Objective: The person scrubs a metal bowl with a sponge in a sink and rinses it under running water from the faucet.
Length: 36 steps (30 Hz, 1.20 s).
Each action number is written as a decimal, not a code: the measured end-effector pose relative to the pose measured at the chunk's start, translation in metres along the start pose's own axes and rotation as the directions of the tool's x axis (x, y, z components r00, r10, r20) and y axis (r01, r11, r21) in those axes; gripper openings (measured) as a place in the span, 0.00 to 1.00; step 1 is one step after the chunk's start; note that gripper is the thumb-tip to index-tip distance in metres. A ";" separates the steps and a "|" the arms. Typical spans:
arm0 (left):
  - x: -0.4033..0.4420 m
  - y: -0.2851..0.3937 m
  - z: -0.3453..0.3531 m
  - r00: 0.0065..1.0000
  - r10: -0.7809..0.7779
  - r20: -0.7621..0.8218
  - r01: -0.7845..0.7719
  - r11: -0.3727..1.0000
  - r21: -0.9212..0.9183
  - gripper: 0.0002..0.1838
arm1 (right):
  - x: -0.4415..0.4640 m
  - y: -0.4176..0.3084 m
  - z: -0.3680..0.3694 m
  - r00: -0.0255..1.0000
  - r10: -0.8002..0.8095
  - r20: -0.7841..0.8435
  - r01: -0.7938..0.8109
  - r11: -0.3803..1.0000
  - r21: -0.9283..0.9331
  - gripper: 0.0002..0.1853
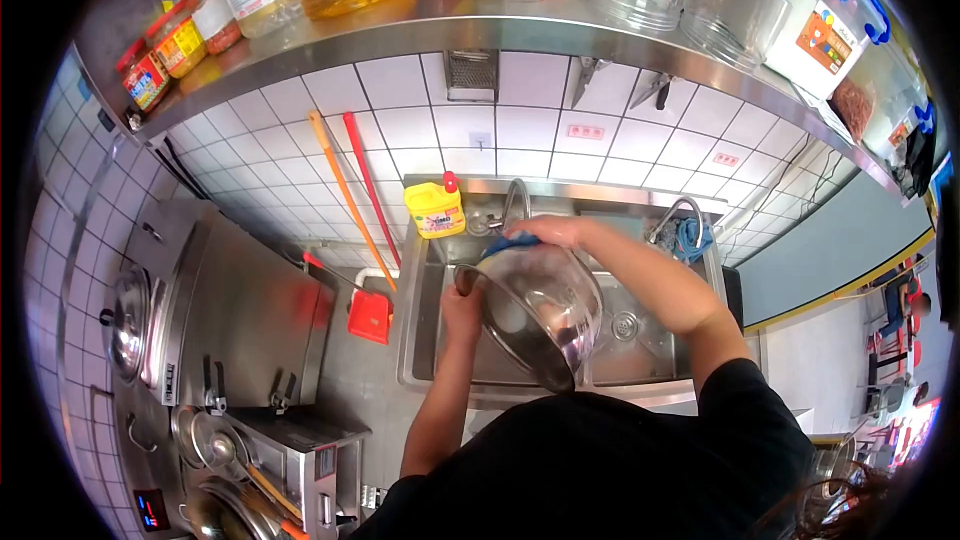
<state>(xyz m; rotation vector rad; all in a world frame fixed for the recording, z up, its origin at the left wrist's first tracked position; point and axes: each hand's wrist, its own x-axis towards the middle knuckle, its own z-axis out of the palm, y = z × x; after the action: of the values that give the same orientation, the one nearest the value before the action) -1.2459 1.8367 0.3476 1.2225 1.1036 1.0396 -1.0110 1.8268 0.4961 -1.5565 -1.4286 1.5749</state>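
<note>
A large shiny metal bowl (548,302) is tilted on its side over the steel sink (640,365). My left hand (461,308) grips the bowl's rim at its left side, fingers wrapped round the edge. At the bowl's far side, my right hand (548,232) lies near a blue cloth (512,244), which is pressed against the bowl's outside; the fingers are partly hidden by the cloth and glare. Just behind the bowl stands a curved faucet (516,200). A yellow jug with a red cap (435,210) is on the sink's back left corner.
A steel shelf (480,35) with jars and clear tubs runs above the sink. A second faucet (684,208) has a blue cloth beside it. Left are a large steel cabinet (250,310), a red dustpan (370,316) and two long handles against the tiled wall.
</note>
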 end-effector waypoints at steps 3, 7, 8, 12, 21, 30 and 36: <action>0.001 -0.003 0.003 1.000 0.008 -0.008 -0.008 0.994 -0.107 0.11 | 0.004 0.052 0.002 0.991 -0.010 0.131 -0.055 0.873 0.485 0.23; 0.004 0.003 0.003 0.997 -0.011 -0.080 0.005 0.997 -0.072 0.10 | -0.007 0.068 0.046 0.987 -0.080 0.138 -0.068 0.569 0.820 0.23; 0.004 0.005 0.003 0.995 -0.013 -0.103 0.006 0.998 -0.066 0.10 | -0.011 0.072 0.057 0.989 -0.083 0.123 -0.070 0.470 0.880 0.23; 0.013 -0.034 0.000 0.977 0.163 -0.135 -0.171 0.984 -0.046 0.11 | -0.029 0.093 0.095 0.998 -0.055 -0.013 0.025 0.206 0.978 0.24; -0.049 -0.042 -0.018 0.887 -0.101 0.450 0.115 0.993 -0.004 0.11 | -0.078 0.057 0.151 0.775 -0.058 -0.629 0.434 0.773 0.463 0.30; -0.062 -0.036 -0.016 0.707 -0.209 0.676 0.202 0.975 0.090 0.11 | -0.083 -0.013 0.118 0.534 -0.716 -0.450 0.538 0.698 -0.472 0.36; -0.058 -0.032 -0.007 0.587 -0.252 0.769 0.228 0.963 0.141 0.12 | -0.029 0.028 0.049 0.878 -0.225 -0.422 0.201 0.974 -0.099 0.33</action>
<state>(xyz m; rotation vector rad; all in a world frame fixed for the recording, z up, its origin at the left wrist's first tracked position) -1.2623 1.7785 0.3194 1.3044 0.5440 0.1870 -1.0413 1.7764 0.4724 -1.5899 -1.3394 0.9909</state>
